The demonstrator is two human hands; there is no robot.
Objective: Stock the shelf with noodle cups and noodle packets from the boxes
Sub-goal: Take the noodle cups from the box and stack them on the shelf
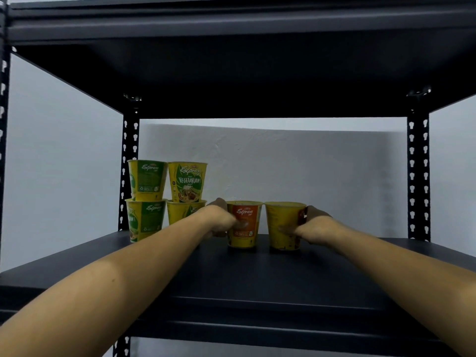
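Observation:
Two yellow noodle cups stand side by side near the back of the dark shelf board [257, 276]. My left hand [219, 220] grips the orange-labelled cup [244, 225] from its left side. My right hand [313, 226] grips the yellow cup [283, 225] from its right side. Both cups are upright with their bases on the board. To their left, green-and-yellow vegetarian cups are stacked two high in two columns: top left [146, 180], top right [187, 181], bottom left [144, 220], and a bottom right cup [181, 211] partly hidden by my left forearm.
The dark shelf above [244, 81] hangs low over the cups. Perforated black uprights stand at the back left [127, 163] and back right [418, 176]. A white wall lies behind. Bare board stretches to the right of the cups and in front of them.

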